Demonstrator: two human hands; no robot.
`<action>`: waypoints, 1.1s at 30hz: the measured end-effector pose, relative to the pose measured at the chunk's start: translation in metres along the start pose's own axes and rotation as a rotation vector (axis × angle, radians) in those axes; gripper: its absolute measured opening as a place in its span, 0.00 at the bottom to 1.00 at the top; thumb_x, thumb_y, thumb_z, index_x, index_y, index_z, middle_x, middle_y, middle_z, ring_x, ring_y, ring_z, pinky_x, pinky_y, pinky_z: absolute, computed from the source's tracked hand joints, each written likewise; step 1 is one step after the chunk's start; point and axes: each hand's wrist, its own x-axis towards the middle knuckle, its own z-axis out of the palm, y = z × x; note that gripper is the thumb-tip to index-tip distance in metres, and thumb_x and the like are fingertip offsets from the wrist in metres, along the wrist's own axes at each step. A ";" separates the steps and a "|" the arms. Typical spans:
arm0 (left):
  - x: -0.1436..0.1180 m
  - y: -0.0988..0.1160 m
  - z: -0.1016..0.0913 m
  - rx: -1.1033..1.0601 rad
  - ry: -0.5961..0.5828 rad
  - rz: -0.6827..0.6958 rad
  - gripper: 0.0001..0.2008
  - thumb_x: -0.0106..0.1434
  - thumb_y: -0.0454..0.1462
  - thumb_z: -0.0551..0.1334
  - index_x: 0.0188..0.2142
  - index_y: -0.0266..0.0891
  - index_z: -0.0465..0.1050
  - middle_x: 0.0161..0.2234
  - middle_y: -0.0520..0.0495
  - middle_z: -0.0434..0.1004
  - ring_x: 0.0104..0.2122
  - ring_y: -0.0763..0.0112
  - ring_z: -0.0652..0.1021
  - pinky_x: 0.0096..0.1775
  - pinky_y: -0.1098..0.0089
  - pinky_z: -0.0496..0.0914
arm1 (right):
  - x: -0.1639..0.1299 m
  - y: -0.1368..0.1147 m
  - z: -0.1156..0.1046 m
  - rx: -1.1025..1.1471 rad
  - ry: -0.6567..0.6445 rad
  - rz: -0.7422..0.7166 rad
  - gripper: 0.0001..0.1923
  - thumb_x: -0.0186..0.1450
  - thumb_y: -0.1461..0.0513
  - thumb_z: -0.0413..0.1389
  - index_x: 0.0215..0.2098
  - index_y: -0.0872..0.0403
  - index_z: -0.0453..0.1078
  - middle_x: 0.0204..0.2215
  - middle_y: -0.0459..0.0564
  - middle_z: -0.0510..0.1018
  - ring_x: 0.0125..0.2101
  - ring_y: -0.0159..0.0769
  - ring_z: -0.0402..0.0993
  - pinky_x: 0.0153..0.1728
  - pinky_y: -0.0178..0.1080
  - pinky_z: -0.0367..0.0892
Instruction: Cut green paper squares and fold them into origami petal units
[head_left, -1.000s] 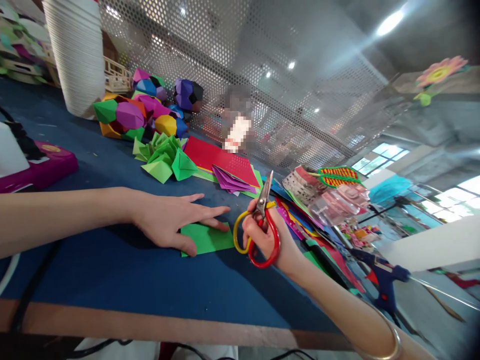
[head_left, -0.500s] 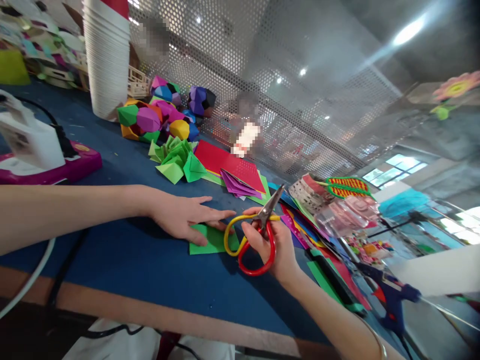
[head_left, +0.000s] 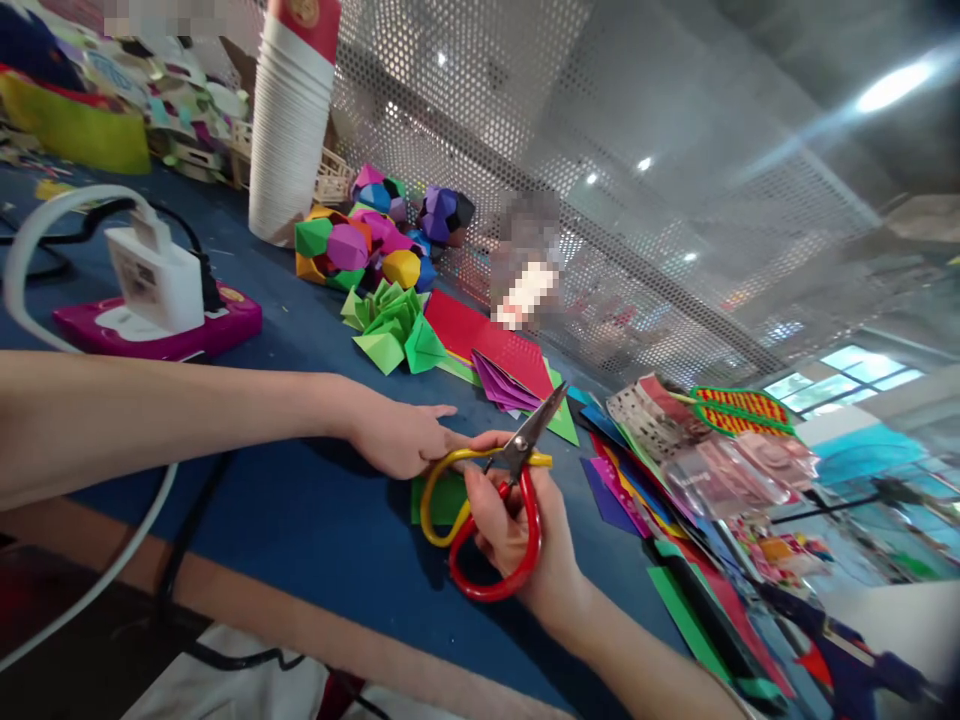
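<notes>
My right hand (head_left: 529,535) is wrapped round a pair of scissors (head_left: 499,510) with one yellow and one red handle. Their blades point up and away to the right. A small green paper (head_left: 435,500) lies on the blue tabletop, partly covered by the scissors and my fingers. At its upper edge my left hand (head_left: 394,435) is closed, one finger stretched forward and the others bent at the paper; their tips are hidden behind the yellow handle. The fingers of both hands meet closely there.
Folded green paper pieces (head_left: 394,325), colourful paper balls (head_left: 345,245) and red sheets (head_left: 487,335) lie beyond my hands. A stack of paper cups (head_left: 289,140) stands behind. A purple power strip (head_left: 232,320) is at left, a glue gun (head_left: 840,640) at right.
My left hand has gone from lying flat with fingers spread to bent fingers at the paper. The right hand with the scissors has come closer to it. The view has shifted left.
</notes>
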 end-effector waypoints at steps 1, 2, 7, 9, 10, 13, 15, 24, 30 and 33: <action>0.000 -0.002 0.001 -0.003 0.012 0.005 0.25 0.55 0.30 0.59 0.48 0.47 0.83 0.53 0.52 0.83 0.59 0.51 0.75 0.69 0.59 0.50 | -0.001 0.001 0.003 0.003 -0.007 -0.015 0.11 0.70 0.56 0.58 0.47 0.49 0.64 0.20 0.35 0.66 0.15 0.24 0.62 0.15 0.26 0.59; 0.000 -0.003 0.001 -0.004 0.023 0.009 0.24 0.53 0.29 0.59 0.47 0.47 0.84 0.52 0.52 0.84 0.59 0.50 0.76 0.69 0.59 0.51 | -0.001 0.002 0.006 0.003 -0.010 -0.026 0.11 0.70 0.56 0.58 0.48 0.48 0.64 0.21 0.35 0.66 0.16 0.23 0.62 0.16 0.26 0.60; -0.001 -0.001 0.001 -0.004 0.051 0.008 0.28 0.50 0.28 0.59 0.49 0.48 0.83 0.52 0.53 0.83 0.58 0.51 0.76 0.67 0.60 0.54 | -0.004 0.001 0.009 -0.034 -0.011 -0.023 0.13 0.70 0.56 0.59 0.49 0.48 0.63 0.22 0.35 0.68 0.16 0.24 0.64 0.17 0.26 0.63; 0.000 0.001 0.001 -0.003 0.051 0.001 0.29 0.51 0.28 0.60 0.51 0.47 0.82 0.52 0.52 0.84 0.58 0.51 0.77 0.67 0.60 0.54 | -0.004 -0.003 0.004 -0.051 -0.026 0.005 0.13 0.70 0.55 0.59 0.48 0.49 0.64 0.23 0.36 0.68 0.17 0.24 0.65 0.17 0.26 0.63; 0.001 0.002 0.001 -0.005 0.053 -0.002 0.28 0.52 0.28 0.60 0.51 0.47 0.82 0.51 0.51 0.84 0.57 0.51 0.77 0.67 0.59 0.54 | -0.004 -0.005 0.000 -0.067 -0.022 0.020 0.13 0.70 0.54 0.59 0.48 0.49 0.65 0.22 0.36 0.68 0.17 0.25 0.66 0.16 0.26 0.62; 0.003 0.002 0.001 -0.019 0.060 -0.008 0.29 0.56 0.29 0.60 0.56 0.48 0.79 0.52 0.52 0.84 0.57 0.53 0.77 0.67 0.58 0.55 | -0.004 -0.011 -0.012 -0.127 0.056 0.064 0.14 0.67 0.54 0.61 0.46 0.51 0.65 0.20 0.35 0.67 0.15 0.25 0.64 0.14 0.27 0.59; 0.004 0.001 0.002 -0.029 0.059 -0.009 0.29 0.57 0.30 0.60 0.58 0.50 0.77 0.52 0.54 0.83 0.57 0.55 0.78 0.67 0.58 0.54 | -0.004 -0.013 -0.015 -0.135 0.105 0.087 0.14 0.66 0.54 0.61 0.44 0.51 0.65 0.19 0.35 0.67 0.14 0.25 0.62 0.13 0.27 0.59; 0.001 0.000 0.002 -0.037 0.022 -0.029 0.29 0.53 0.28 0.58 0.53 0.46 0.81 0.55 0.52 0.82 0.61 0.53 0.75 0.71 0.57 0.47 | -0.004 -0.008 0.011 -0.089 0.034 0.047 0.13 0.68 0.54 0.59 0.47 0.49 0.65 0.22 0.37 0.68 0.16 0.26 0.65 0.17 0.28 0.63; -0.001 0.012 -0.005 -0.099 -0.033 -0.027 0.36 0.67 0.31 0.57 0.72 0.51 0.54 0.67 0.53 0.67 0.69 0.59 0.64 0.72 0.50 0.35 | -0.005 0.002 -0.040 -0.204 0.112 0.074 0.17 0.64 0.52 0.62 0.45 0.51 0.67 0.21 0.36 0.66 0.14 0.26 0.58 0.13 0.30 0.55; -0.003 0.014 -0.005 -0.150 -0.038 -0.026 0.37 0.69 0.31 0.57 0.73 0.53 0.49 0.63 0.55 0.72 0.69 0.60 0.63 0.72 0.51 0.35 | -0.008 0.005 -0.078 -0.317 0.198 0.057 0.18 0.65 0.51 0.61 0.46 0.52 0.67 0.22 0.37 0.64 0.15 0.28 0.59 0.15 0.32 0.57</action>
